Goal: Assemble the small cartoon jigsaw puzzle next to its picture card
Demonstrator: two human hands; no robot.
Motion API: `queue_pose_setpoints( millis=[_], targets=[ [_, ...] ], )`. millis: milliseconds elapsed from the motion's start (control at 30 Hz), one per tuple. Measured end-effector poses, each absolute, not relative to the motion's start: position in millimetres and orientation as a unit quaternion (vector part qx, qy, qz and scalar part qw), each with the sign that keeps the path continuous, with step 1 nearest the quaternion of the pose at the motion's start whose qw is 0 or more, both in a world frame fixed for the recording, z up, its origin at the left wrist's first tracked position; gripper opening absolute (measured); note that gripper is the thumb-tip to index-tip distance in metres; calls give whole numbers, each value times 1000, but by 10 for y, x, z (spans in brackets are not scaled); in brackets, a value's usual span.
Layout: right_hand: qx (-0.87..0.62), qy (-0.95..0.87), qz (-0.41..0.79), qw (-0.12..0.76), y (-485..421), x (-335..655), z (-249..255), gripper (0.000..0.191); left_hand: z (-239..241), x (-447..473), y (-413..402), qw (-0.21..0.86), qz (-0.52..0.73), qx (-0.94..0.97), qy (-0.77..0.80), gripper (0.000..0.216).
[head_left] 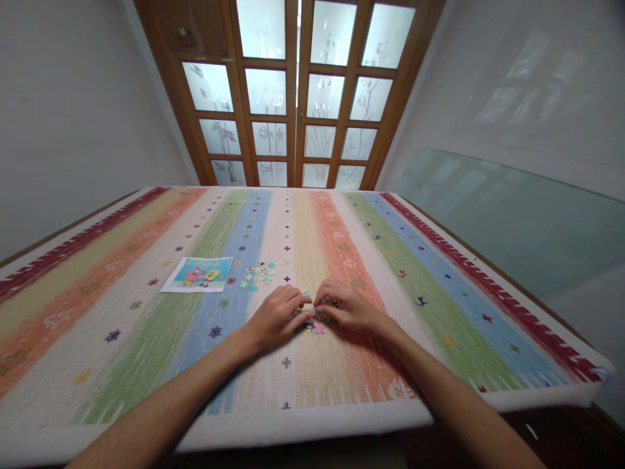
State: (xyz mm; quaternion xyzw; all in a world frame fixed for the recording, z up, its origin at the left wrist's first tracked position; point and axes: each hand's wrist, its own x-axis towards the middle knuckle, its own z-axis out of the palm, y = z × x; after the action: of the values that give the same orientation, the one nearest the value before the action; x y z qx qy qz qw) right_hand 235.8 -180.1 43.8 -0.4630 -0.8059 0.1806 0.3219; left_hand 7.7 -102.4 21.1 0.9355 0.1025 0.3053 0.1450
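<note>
My left hand [279, 317] and my right hand [350, 307] meet fingertip to fingertip over the middle of the table. Thumb and fingers of each are pinched together on small jigsaw puzzle pieces, mostly covered by the fingers. Right under and between them lies a cluster of joined or bunched puzzle pieces [316, 328], pink, yellow and pale green; how they fit together cannot be made out. Left of my hands is a loose heap of teal and pale puzzle pieces [258, 276]. Beside that heap lies a printed picture card [198, 275] with a pink and a yellow cartoon figure.
A striped, patterned cloth [161, 339] covers the wide table, whose near edge [303, 423] runs below my forearms. White walls stand on both sides, with a glass panel [517, 221] leaning at the right. Wooden doors with frosted panes [266, 91] close off the far end.
</note>
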Motion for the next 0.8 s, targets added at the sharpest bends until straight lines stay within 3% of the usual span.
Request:
queue_pose_setpoints(
  millis=[300, 800],
  targets=[
    [-492, -798, 134, 322, -1811, 2308, 412, 11, 271, -47, -860, 49, 290, 951, 92, 32],
    [-585, -746, 48, 314, -1707, 2650, 302, 13, 352, -583, -232, 58, 258, 954, 139, 21]
  ],
)
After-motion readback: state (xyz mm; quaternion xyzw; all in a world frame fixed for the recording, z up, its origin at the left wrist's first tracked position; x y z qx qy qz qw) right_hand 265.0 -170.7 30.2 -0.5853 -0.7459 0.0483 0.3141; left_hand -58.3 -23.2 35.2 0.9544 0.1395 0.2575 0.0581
